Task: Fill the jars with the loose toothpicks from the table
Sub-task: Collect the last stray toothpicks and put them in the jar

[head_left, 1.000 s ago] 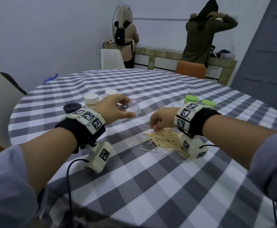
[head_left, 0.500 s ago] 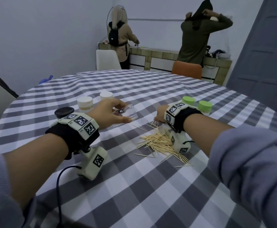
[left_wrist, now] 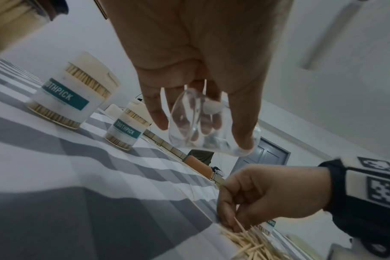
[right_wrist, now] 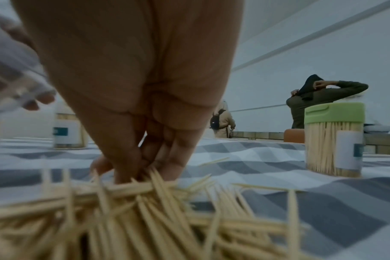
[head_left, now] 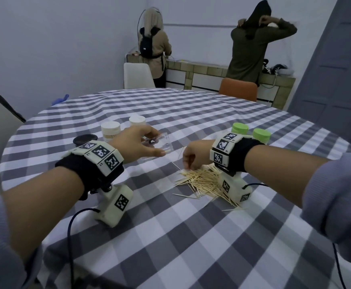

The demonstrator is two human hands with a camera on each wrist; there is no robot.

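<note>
My left hand (head_left: 137,146) holds a clear empty jar (head_left: 162,144) tilted above the checked table (head_left: 191,236), fingers and thumb curled round it; the jar (left_wrist: 203,123) looks see-through in the left wrist view. A pile of loose toothpicks (head_left: 203,182) lies right of centre. My right hand (head_left: 191,158) reaches down into the pile's far edge, its fingers (right_wrist: 145,158) bunched on several toothpicks (right_wrist: 145,193). The right hand (left_wrist: 256,198) also shows in the left wrist view, fingertips in the pile.
Two white-lidded full toothpick jars (head_left: 111,130) (head_left: 137,121) stand behind my left hand, beside a black lid (head_left: 85,139). Two green-lidded full jars (head_left: 239,128) (head_left: 261,134) stand behind my right wrist. Two people stand at a counter (head_left: 212,74) beyond two chairs.
My right hand went toward the jar half a second ago and has come back down onto the pile's far edge. The left hand keeps the clear jar in about the same place.
</note>
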